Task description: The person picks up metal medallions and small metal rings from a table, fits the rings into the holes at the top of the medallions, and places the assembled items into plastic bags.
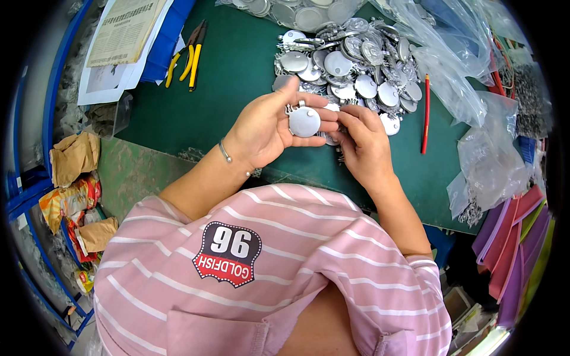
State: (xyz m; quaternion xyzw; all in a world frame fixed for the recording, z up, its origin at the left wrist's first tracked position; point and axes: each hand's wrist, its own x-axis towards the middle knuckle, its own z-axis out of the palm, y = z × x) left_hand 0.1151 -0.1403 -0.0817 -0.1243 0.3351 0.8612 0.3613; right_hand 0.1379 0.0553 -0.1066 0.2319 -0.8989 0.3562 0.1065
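Palm up, my left hand bears a round silver metal disc across its fingers; the disc has a small loop on top and a row of tiny prongs at one side. Close by on the right, my right hand has thumb and fingers pinched together at the left fingertips. What sits in that pinch is too small and covered to make out. Just beyond both hands lies a heap of similar silver discs, some plain-faced and some with a raised pattern. The hands partly hide the heap's near edge.
A red pencil lies right of the heap on the green tabletop. Two yellow-handled hand tools and papers are at the left. Clear plastic bags crowd the right and far sides. Coloured strips hang at the lower right.
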